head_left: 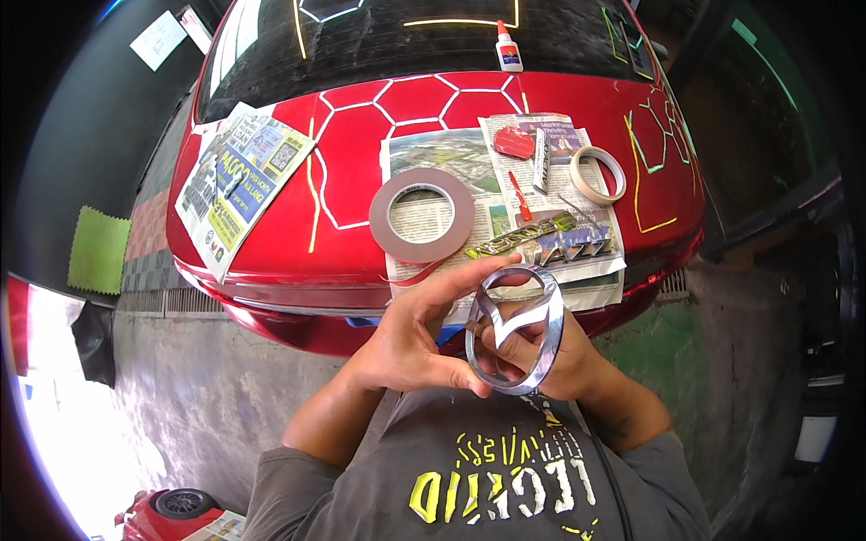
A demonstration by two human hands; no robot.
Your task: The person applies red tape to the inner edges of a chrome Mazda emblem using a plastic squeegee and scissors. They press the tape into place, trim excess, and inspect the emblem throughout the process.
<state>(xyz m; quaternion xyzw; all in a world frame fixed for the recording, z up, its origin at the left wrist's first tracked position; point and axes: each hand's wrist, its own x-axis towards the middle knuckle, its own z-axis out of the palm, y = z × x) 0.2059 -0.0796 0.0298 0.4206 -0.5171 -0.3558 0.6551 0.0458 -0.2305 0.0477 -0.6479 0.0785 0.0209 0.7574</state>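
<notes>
A chrome oval car emblem with a winged shape inside is held up in front of my chest, beyond the car's rear edge. My left hand spans its left side, index finger at the top rim and thumb near the bottom. From behind and the right, my right hand grips it, its fingers partly showing through the openings. Just past the hands, chrome lettering badges lie on newspaper. Near them rest a wide roll of grey-brown tape and a narrower roll of cream tape.
The red car carries white and yellow line strips. On its newspaper lie a red slim tool, a red patch-like piece and a small tube. A white glue bottle stands near the rear glass. Another newspaper lies left.
</notes>
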